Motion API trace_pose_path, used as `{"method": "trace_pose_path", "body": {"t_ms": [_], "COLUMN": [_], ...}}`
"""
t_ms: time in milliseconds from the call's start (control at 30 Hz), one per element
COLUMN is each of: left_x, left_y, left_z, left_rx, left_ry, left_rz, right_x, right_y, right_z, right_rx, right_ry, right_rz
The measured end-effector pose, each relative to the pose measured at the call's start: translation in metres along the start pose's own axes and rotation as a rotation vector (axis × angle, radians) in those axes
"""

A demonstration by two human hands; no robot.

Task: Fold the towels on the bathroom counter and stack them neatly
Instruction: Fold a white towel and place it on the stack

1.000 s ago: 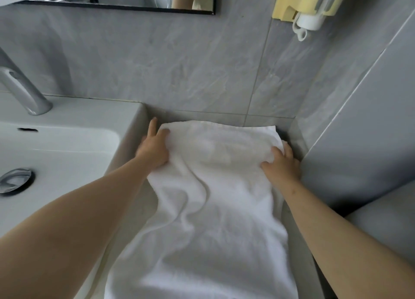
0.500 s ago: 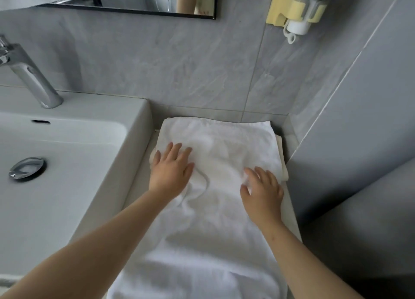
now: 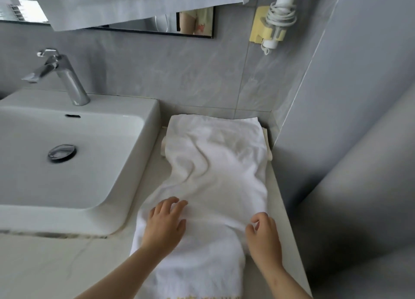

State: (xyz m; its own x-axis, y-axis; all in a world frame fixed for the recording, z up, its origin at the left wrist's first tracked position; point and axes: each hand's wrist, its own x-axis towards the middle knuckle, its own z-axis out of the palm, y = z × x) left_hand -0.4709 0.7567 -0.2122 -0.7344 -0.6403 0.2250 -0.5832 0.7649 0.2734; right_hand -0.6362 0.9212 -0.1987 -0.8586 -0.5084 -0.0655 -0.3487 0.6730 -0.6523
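Note:
A long white towel [image 3: 215, 168] lies lengthwise on the pale counter [image 3: 56, 265], wrinkled in the middle, its near end hanging over the front edge. Its far end covers a folded cream towel [image 3: 268, 152], of which only the side edges show. My left hand [image 3: 166, 224] rests on the towel's near left part with fingers bent and spread. My right hand [image 3: 265, 235] sits at the towel's near right edge, fingers curled, thumb and forefinger pinching the cloth.
A white sink basin [image 3: 67, 159] with a chrome tap [image 3: 65, 76] and drain [image 3: 61, 152] takes up the left. Grey tiled walls close in behind and on the right. A hair dryer in a yellow holder [image 3: 272, 26] hangs above, beside a mirror [image 3: 157, 24].
Both hands have slid from the towel's far end toward me to its near part. My right hand went from flat to pinching the edge. The view has pulled back.

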Motion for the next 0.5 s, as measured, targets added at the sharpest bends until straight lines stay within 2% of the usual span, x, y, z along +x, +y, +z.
{"method": "trace_pose_path", "body": {"t_ms": [100,200,233,333,500], "left_x": [-0.021,-0.046,-0.054,-0.074,-0.105], "left_y": [0.000,0.000,-0.003,-0.016,-0.024], "left_z": [-0.001,0.005,0.007,0.011,-0.002], "left_rx": [-0.025,-0.066,-0.059,0.029,-0.016], "left_ry": [-0.005,0.014,0.008,-0.037,-0.045], "left_rz": [0.020,0.108,0.135,0.159,0.101], "right_x": [-0.023,-0.047,-0.056,-0.080,-0.112], "right_y": [0.006,0.016,0.019,0.021,0.021], "right_z": [0.002,0.005,0.006,0.015,0.032], "right_rx": [-0.089,-0.007,0.047,0.118,0.143], "right_ry": [0.132,0.213,0.198,0.009,-0.059], "right_rz": [-0.046,-0.018,0.005,0.032,0.003]}}
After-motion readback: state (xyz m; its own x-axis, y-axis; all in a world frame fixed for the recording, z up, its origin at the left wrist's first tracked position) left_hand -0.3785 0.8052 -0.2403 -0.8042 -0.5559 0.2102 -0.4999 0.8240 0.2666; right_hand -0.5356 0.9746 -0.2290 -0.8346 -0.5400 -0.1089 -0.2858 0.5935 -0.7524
